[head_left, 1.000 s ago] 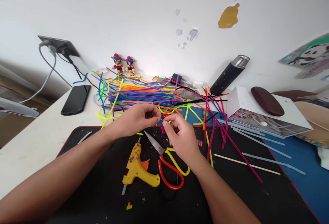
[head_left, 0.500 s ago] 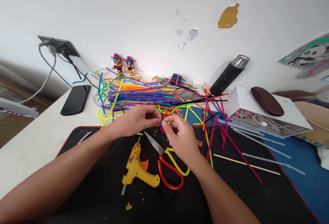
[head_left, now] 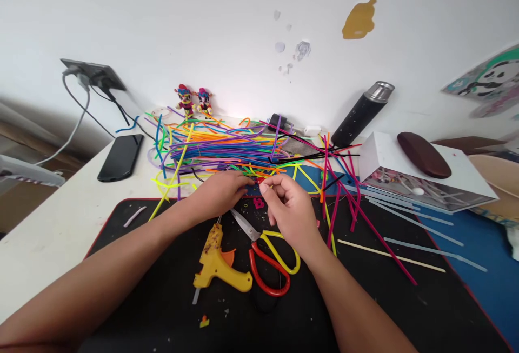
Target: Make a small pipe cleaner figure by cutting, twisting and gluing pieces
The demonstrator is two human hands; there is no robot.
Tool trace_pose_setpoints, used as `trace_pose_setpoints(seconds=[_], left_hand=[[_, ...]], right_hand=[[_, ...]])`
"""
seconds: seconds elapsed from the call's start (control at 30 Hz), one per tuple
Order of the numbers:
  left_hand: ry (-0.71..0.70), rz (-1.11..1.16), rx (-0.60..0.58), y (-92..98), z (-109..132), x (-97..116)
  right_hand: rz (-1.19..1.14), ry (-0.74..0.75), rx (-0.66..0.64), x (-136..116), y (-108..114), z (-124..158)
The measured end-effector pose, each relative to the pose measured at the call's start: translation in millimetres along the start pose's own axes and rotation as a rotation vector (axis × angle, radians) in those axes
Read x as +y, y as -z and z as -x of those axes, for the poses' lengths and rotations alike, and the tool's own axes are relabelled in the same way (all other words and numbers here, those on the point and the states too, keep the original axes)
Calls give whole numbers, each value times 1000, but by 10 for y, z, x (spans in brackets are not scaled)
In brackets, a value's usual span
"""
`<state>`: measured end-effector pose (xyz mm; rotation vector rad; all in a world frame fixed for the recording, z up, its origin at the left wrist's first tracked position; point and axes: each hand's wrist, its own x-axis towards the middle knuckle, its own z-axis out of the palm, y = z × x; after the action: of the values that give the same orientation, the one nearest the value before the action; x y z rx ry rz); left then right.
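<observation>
My left hand (head_left: 225,191) reaches to the mat's far edge, its fingertips drawn together beside small red bits. What they grip, if anything, is hidden. Close on its right, my right hand (head_left: 290,204) is curled with thumb and index finger pinched; anything between them is too small to make out. A small magenta piece (head_left: 258,203) lies on the mat just below the fingertips. Nearer me are scissors (head_left: 253,234) with one red and one yellow handle, and a yellow glue gun (head_left: 219,266) with an orange trigger.
Colourful pipe cleaners (head_left: 227,147) heap along the wall, with two small figures (head_left: 185,99) behind. A phone (head_left: 120,157) lies left. On the right are a black flask (head_left: 360,118), a white box (head_left: 458,177), clear glue sticks (head_left: 421,226) and a wooden stick (head_left: 389,255).
My hands have moved slightly apart. The left fingers have lowered toward the red bits, while the right hand remains pinched. The magenta piece is more exposed.
</observation>
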<state>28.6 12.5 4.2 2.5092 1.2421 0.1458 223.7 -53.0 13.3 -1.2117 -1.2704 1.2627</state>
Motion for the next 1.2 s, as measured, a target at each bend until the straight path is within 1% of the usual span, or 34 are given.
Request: trace_pose_setpoints(seconds=[0.13, 0.33, 0.5, 0.63, 0.9, 1.03, 1.13, 1.17, 1.2], left_hand=[[16, -42, -7, -52, -12, 27], [-16, -135, 6, -68, -58, 111], [82, -166, -42, -64, -178, 160], [102, -214, -49, -86, -255, 197], [120, -240, -12, -124, -231, 255], [159, -186, 25, -95, -204, 284], [181, -96, 63, 35, -152, 315], [187, -32, 86, 100, -127, 332], [196, 176, 129, 172, -101, 352]], right_hand=[[-35, 5, 13, 13, 17, -13], [-50, 46, 35, 12, 56, -60], [-33, 94, 32, -23, 101, -70], [-16, 127, 47, -17, 141, -98], [88, 173, 64, 25, 160, -140], [155, 202, 53, -2, 150, -112], [165, 214, 53, -3, 156, -112], [163, 215, 56, 3, 158, -117], [160, 214, 58, 12, 159, -123]])
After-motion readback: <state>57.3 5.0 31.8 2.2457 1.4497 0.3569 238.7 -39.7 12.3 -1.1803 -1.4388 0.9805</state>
